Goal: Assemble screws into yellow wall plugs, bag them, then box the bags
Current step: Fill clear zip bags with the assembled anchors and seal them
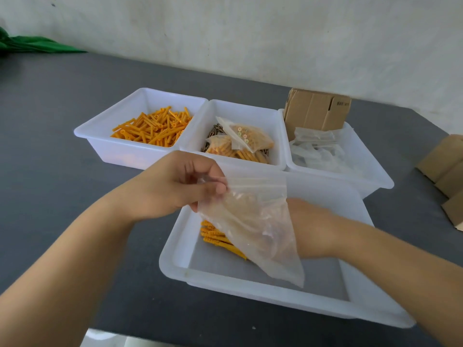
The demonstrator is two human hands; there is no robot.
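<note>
My left hand (175,186) pinches the top edge of a clear plastic bag (253,229) and holds it above the near white tray (250,294). My right hand (310,226) reaches down into that tray behind the bag, so its fingers are hidden. Several assembled yellow plugs (218,236) lie in the tray beneath the bag. At the back, one tray holds loose yellow plugs (155,127). The middle tray holds screws (216,130) and two filled bags (246,141).
A back right tray (370,171) carries empty clear bags (315,149) and flat cardboard boxes (315,113). More folded cardboard (446,166) lies at the right table edge. Green cloth (32,45) sits at the far left by the wall. The table's front edge runs close below the near tray.
</note>
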